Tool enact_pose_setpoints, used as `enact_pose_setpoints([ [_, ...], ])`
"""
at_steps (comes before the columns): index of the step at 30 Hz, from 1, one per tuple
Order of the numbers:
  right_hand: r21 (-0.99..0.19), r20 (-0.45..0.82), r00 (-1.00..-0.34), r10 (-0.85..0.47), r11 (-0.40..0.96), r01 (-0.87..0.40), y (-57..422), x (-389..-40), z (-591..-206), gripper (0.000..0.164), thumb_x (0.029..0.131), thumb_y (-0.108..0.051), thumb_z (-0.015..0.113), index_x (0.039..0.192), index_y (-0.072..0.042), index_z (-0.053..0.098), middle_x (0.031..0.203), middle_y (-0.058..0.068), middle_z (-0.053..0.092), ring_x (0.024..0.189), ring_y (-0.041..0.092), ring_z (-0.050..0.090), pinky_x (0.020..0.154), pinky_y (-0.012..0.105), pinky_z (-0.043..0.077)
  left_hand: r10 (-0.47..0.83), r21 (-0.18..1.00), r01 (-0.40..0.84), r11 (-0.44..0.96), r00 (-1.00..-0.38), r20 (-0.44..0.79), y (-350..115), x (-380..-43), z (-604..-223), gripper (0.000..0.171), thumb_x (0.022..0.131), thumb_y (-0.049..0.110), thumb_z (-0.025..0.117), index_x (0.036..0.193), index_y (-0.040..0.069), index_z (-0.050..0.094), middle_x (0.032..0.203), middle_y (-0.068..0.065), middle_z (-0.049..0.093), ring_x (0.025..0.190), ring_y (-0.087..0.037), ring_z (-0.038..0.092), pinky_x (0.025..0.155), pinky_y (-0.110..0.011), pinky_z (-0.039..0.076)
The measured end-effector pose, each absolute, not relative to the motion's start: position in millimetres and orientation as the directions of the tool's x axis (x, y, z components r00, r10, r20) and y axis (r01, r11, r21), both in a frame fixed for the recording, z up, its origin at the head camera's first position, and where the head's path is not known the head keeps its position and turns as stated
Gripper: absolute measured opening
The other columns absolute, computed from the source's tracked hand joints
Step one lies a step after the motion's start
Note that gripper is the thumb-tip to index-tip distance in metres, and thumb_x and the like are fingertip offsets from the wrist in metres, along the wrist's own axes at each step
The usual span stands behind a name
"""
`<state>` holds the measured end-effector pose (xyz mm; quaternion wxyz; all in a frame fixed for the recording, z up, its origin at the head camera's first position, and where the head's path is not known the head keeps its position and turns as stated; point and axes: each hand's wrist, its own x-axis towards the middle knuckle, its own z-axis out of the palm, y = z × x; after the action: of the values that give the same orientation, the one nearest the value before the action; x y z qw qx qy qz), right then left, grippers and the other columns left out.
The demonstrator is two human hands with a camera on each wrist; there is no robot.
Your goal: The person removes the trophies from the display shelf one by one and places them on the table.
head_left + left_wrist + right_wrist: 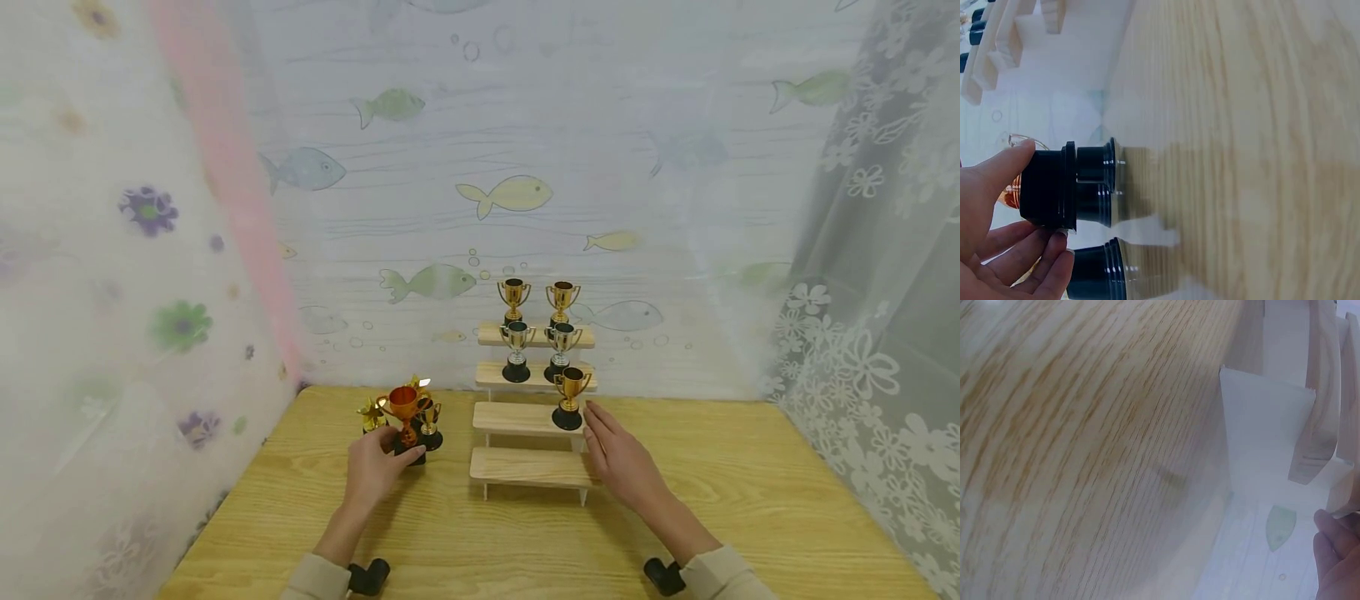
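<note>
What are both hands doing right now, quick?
Left hand: closed, holding the orange trophy by its black base.
Right hand: open, fingers straight at the edge of the wooden stand, holding nothing.

Screened-off tabletop space, whether in a home or a studio being unclear: a fish-print sheet (pixel 570 125) is hanging behind the wood-grain worktop (pixel 750 483), a flower-print sheet (pixel 97 283) is lining the left, and a white-flowered sheer curtain (pixel 870 292) is bordering the right.

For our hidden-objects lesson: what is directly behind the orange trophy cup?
In the head view, a gold star trophy peeks out; the orange trophy cup covers its lower part.
</note>
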<state>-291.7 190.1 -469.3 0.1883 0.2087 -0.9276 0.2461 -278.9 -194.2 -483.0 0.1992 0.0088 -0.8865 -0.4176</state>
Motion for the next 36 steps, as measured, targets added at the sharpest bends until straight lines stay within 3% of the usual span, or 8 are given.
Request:
enact_pose_setpoints([
  [6,-0.380,0.445,-0.847,-0.289,0.796,-0.471,190,-292,-469,0.045,0.111,-0.020,0.045,0.147,0.007,0.049,0.155,0.022,0.045,0.136,0.041,0.051,0.105,0.056,0.046,-0.195,0.735,0.113,0.668,-0.927,0.320,-199,-280,-487,0.050,0.080,0.021,0.089,0.116,-0.008,0.071,0.111,-0.026,0.072,0.102,-0.040,0.069,0.086,-0.052,0.057],
  [17,-0.376,0.448,-0.846,-0.290,0.797,-0.472,190,-293,-471,0.046,0.111,-0.021,0.044,0.148,0.006,0.049,0.156,0.021,0.045,0.136,0.041,0.051,0.105,0.056,0.046,-0.204,0.711,0.053,0.702,-0.941,0.272,-206,-281,-491,0.050,0.079,0.022,0.090,0.113,-0.009,0.071,0.105,-0.021,0.073,0.085,-0.026,0.066,0.075,-0.046,0.056],
  [36,-0.374,0.467,-0.835,-0.291,0.791,-0.484,191,-296,-476,0.045,0.110,-0.019,0.046,0.146,0.007,0.050,0.154,0.023,0.046,0.135,0.042,0.051,0.104,0.057,0.047,-0.196,0.700,0.029,0.713,-0.951,0.239,-210,-280,-497,0.049,0.080,0.023,0.089,0.113,-0.009,0.070,0.101,-0.018,0.073,0.087,-0.029,0.068,0.074,-0.046,0.056],
])
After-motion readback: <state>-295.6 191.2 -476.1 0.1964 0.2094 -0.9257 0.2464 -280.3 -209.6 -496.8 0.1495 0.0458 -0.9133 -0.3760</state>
